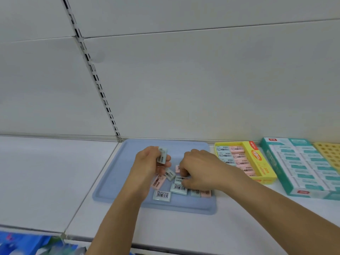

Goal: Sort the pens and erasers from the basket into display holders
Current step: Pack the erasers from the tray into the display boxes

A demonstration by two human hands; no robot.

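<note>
Gripping a pale eraser [162, 154], left hand [150, 161]; right hand [198, 170] fingers [184, 174] pinching another eraser [179, 179]

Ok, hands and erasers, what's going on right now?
Left hand grips pale blue eraser. Right hand pinching among loose erasers on blue tray. Yellow display box part filled, way clear.

I log: tray [114, 181] on shelf [46, 181], against the back wall [184, 80]. Erasers [161, 195] loose in tray, near its front right. Right of tray: eraser box [265, 172], then second box [276, 162], then holder [327, 151] at far right.
</note>
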